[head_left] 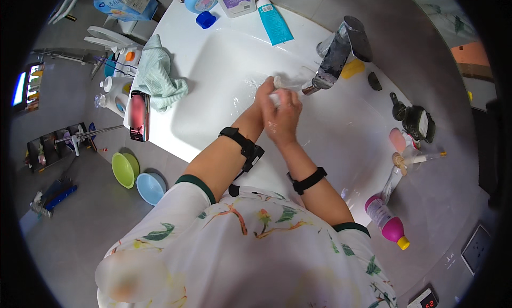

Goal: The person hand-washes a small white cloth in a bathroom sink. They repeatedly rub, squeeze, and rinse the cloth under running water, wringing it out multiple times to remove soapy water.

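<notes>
My two hands meet over the white sink (205, 63), just left of the grey metal faucet (333, 60). My left hand (263, 95) is closed, with its fingers mostly hidden behind the right one. Across it curls my right hand (282, 115), fingers bent and pressed in. A small white thing (275, 99) shows between them and also pokes out past the left fingers; whether it is cloth, soap or lather I cannot make out. The right hand looks wet, and the faucet's spout ends close beside its knuckles.
A pale green cloth (160, 76) and a phone (140, 116) lie on the left rim. At the back stand a teal tube (274, 23), a blue cap (206, 20) and a white bottle (236, 1). On the right are a soap dish (418, 123), brushes and a pink bottle (386, 221).
</notes>
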A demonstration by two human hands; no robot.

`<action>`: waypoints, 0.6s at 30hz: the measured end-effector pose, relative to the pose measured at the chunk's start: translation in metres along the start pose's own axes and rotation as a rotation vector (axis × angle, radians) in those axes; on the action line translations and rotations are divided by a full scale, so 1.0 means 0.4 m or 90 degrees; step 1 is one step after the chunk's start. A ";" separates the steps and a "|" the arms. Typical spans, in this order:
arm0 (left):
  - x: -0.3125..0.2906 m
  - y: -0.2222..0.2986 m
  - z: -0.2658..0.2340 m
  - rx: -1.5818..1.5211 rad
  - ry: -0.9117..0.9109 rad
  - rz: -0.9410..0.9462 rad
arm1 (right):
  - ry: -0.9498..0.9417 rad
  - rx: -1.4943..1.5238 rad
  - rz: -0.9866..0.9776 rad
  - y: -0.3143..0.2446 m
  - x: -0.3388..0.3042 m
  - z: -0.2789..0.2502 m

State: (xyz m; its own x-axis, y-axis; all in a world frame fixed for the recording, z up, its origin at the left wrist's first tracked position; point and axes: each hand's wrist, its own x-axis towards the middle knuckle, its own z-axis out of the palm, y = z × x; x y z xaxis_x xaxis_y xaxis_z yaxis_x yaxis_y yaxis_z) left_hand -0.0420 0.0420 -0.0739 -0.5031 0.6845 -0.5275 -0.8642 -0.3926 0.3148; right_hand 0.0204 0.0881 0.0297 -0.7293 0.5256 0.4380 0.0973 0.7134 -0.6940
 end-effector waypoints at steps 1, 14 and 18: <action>-0.001 0.002 0.000 -0.017 -0.126 0.025 | -0.040 0.052 0.162 0.031 0.003 0.014; 0.003 0.077 0.048 0.137 0.089 0.161 | -0.096 0.736 0.624 0.184 -0.023 -0.021; -0.059 0.074 0.096 -0.007 0.063 -0.115 | -0.054 0.310 0.301 0.250 -0.042 0.012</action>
State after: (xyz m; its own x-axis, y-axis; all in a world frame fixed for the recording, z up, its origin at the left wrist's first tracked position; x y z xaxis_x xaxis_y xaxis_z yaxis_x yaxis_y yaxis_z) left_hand -0.0554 0.0379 -0.0221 -0.3376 0.6814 -0.6493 -0.9403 -0.2757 0.1996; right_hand 0.0391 0.1484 -0.0496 -0.7359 0.6771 -0.0075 0.1166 0.1158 -0.9864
